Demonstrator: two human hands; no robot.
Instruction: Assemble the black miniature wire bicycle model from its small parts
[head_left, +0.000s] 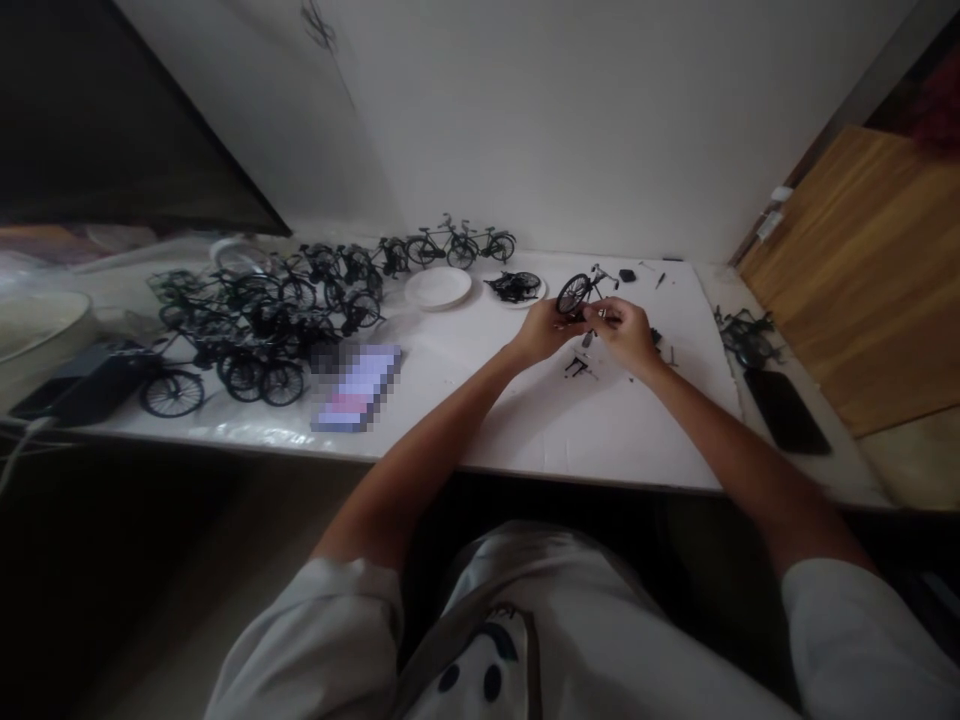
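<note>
With my left hand (541, 332) closed on the model bicycle (576, 292) and my right hand (628, 336) pinched narrow on its rear, I should hold it steady above the worktop (540, 425).

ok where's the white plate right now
Head view: the white plate lies toward the back of the table, left of the left hand that holds a bike, between the bike pile and a smaller dish of black parts.
</note>
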